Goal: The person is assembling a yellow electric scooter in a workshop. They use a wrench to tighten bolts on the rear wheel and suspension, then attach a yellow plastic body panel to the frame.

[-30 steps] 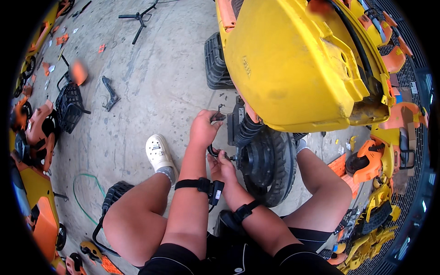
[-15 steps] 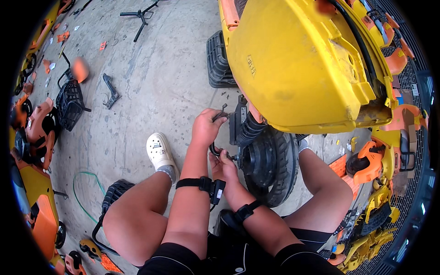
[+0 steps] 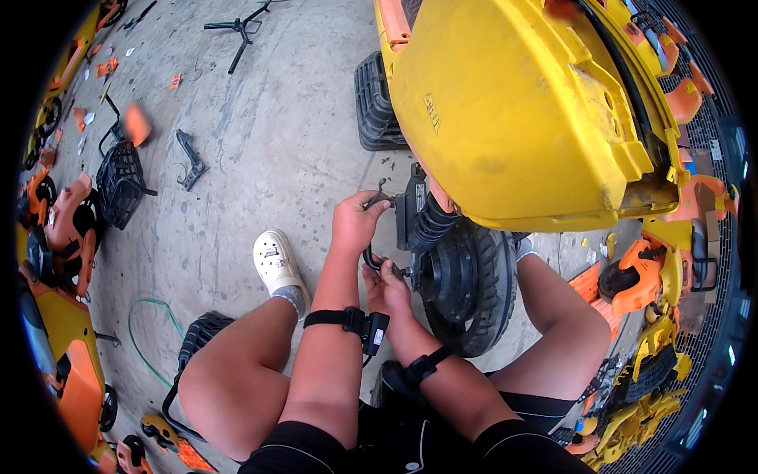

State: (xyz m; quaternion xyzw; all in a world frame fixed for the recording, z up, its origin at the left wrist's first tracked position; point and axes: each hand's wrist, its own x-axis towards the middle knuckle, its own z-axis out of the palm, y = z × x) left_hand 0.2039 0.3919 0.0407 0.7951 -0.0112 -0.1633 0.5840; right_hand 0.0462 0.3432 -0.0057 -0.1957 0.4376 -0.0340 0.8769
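Observation:
A yellow scooter body stands tilted in front of me, its black wheel with a round hub between my knees. My left hand is closed, thumb and fingers pinching a black cable beside a flat black box. Just above those fingers a short bent end of the cable sticks up. Lower down, my right hand curls its fingers round the lower part of the same cable, close to the wheel's axle. A ribbed black shock absorber sits between box and wheel.
A black crate supports or stands beside the scooter body. On the concrete floor lie a black bracket, a black metal frame and a black basket. Orange and yellow scooter parts pile up along both sides.
The cable end above my left hand has turned and now bends in a hook. Both hands stay nearly in place; the view has shifted slightly.

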